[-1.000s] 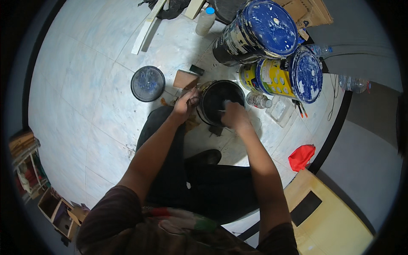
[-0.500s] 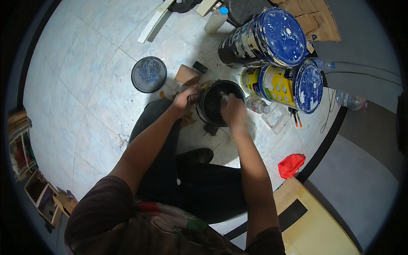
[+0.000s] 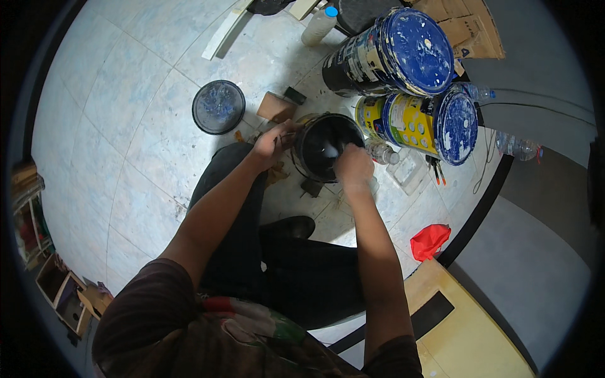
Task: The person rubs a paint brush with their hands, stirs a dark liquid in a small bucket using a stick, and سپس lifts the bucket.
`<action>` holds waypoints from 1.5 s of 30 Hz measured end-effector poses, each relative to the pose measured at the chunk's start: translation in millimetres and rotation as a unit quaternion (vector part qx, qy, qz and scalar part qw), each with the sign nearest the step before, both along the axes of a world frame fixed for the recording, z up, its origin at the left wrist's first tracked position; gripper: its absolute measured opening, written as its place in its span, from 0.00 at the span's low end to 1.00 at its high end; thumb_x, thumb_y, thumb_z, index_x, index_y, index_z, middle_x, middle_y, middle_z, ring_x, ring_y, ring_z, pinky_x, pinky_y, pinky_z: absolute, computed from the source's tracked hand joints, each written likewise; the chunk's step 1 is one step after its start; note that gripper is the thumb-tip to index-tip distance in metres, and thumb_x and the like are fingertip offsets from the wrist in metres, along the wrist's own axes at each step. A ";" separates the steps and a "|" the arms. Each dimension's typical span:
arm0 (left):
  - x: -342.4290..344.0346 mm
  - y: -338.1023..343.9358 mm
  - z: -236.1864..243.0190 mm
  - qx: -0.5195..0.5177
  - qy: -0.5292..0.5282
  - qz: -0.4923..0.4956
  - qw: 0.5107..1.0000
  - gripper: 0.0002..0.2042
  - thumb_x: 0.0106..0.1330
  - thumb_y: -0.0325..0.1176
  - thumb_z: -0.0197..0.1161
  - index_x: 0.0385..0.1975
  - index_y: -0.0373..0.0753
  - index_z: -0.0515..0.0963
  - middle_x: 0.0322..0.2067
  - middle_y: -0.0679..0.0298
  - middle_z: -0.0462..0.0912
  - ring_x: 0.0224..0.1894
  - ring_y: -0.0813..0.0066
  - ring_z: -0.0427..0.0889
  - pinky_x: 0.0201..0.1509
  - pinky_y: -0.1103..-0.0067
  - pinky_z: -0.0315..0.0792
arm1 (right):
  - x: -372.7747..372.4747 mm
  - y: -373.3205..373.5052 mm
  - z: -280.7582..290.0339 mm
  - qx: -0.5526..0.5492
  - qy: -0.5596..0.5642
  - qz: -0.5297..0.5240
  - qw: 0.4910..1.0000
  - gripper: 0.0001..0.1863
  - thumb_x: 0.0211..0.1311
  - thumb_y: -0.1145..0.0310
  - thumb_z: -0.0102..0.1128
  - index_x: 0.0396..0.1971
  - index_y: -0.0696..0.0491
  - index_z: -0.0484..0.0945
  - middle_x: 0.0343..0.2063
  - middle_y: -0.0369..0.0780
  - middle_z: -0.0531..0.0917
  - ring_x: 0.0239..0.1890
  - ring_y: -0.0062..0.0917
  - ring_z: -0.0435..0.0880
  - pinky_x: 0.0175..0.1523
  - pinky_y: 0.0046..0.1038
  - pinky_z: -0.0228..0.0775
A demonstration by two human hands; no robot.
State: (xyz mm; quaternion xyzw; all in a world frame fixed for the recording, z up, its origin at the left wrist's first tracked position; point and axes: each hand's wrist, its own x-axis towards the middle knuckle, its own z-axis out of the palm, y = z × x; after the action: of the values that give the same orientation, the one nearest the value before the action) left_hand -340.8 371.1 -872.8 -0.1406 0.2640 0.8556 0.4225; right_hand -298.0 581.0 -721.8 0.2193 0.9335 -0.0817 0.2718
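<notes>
My left hand (image 3: 271, 143) is closed on the rim or handle at the left side of a small black bucket (image 3: 309, 146), which has dark contents. My right hand (image 3: 353, 165), blurred by motion, is closed at the bucket's right inner edge, with a pale blurred shape beside it inside; what it holds I cannot make out. A black lid (image 3: 218, 107) with blue smears lies to the left on the tiled floor (image 3: 132, 126). A tan block (image 3: 274, 107) and a small dark block (image 3: 295, 95) sit behind my left hand. A clear bottle (image 3: 382, 151) lies just right of the bucket.
Two large blue-lidded paint buckets (image 3: 409, 53) (image 3: 416, 126) stand at back right, with a clear tray (image 3: 408, 170), brushes (image 3: 436, 171) and cardboard (image 3: 472, 28). A capped bottle (image 3: 318, 28) and white strip (image 3: 224, 31) are behind, a red bag (image 3: 430, 242) at right.
My view has shifted somewhat. My right hand has been moving within the black bucket and is now a little further right. My left hand stays at the bucket's left side.
</notes>
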 end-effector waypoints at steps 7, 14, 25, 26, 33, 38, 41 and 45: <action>3.0 2.4 -8.8 -0.023 0.035 -0.025 0.999 0.25 0.87 0.46 0.44 0.64 0.32 0.78 0.61 0.60 0.82 0.63 0.70 0.78 0.72 0.70 0.67 | -5.3 -9.4 -6.5 -0.095 0.086 -0.020 0.992 0.14 0.65 0.63 0.64 0.43 0.58 0.86 0.43 0.56 0.89 0.49 0.53 0.89 0.57 0.50 0.81; -0.3 3.8 6.0 0.008 0.061 -0.012 0.998 0.25 0.87 0.46 0.43 0.67 0.33 0.76 0.62 0.59 0.81 0.64 0.70 0.78 0.74 0.68 0.66 | 6.2 9.1 -5.8 -0.029 0.017 -0.012 0.999 0.16 0.62 0.62 0.68 0.40 0.60 0.86 0.41 0.57 0.89 0.47 0.55 0.89 0.55 0.51 0.81; 1.3 3.3 0.3 -0.018 0.086 -0.012 0.996 0.25 0.89 0.42 0.36 0.67 0.28 0.72 0.64 0.52 0.77 0.67 0.62 0.77 0.77 0.64 0.64 | 13.3 12.8 -19.6 -0.068 0.054 0.011 0.996 0.16 0.63 0.60 0.67 0.41 0.58 0.86 0.40 0.56 0.89 0.48 0.54 0.89 0.55 0.53 0.81; 3.8 5.2 -3.4 -0.024 0.119 -0.009 0.993 0.25 0.89 0.43 0.37 0.67 0.28 0.72 0.64 0.52 0.78 0.67 0.62 0.76 0.77 0.64 0.64 | 12.0 16.7 -24.2 -0.061 0.093 -0.004 0.994 0.17 0.63 0.59 0.67 0.42 0.58 0.86 0.41 0.56 0.89 0.49 0.54 0.89 0.56 0.53 0.81; -0.9 2.2 4.5 -0.002 0.019 -0.002 1.000 0.27 0.85 0.50 0.46 0.64 0.29 0.75 0.62 0.54 0.80 0.65 0.61 0.76 0.76 0.64 0.63 | 6.2 -7.8 3.8 -0.043 0.017 0.026 0.999 0.16 0.67 0.57 0.64 0.41 0.56 0.86 0.39 0.56 0.89 0.46 0.57 0.89 0.53 0.53 0.82; 1.4 3.4 -4.9 0.010 0.073 -0.011 0.997 0.25 0.87 0.46 0.44 0.67 0.32 0.74 0.62 0.59 0.81 0.64 0.69 0.79 0.75 0.68 0.66 | 0.6 14.9 -14.8 -0.003 0.092 -0.018 0.996 0.17 0.66 0.57 0.65 0.41 0.56 0.87 0.39 0.57 0.89 0.47 0.56 0.89 0.56 0.50 0.82; -2.3 1.8 5.1 -0.014 0.023 -0.018 0.999 0.27 0.86 0.50 0.45 0.67 0.32 0.75 0.61 0.60 0.82 0.64 0.69 0.79 0.75 0.69 0.64 | 5.5 5.2 -5.0 0.002 0.021 0.007 1.000 0.16 0.66 0.57 0.64 0.41 0.56 0.87 0.36 0.57 0.89 0.46 0.56 0.89 0.54 0.51 0.82; -4.6 7.5 5.2 -0.003 0.001 -0.026 1.000 0.29 0.86 0.52 0.46 0.65 0.30 0.77 0.62 0.59 0.82 0.65 0.69 0.79 0.76 0.69 0.64 | 5.8 -0.6 -20.0 -0.057 0.113 0.008 0.992 0.13 0.65 0.61 0.64 0.38 0.55 0.88 0.34 0.55 0.89 0.45 0.53 0.90 0.52 0.51 0.83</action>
State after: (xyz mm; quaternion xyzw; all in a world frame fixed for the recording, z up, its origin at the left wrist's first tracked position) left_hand -345.4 378.6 -867.6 -0.1341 0.2704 0.8436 0.4442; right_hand -292.1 580.4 -741.8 0.1855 0.9537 -0.1566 0.1773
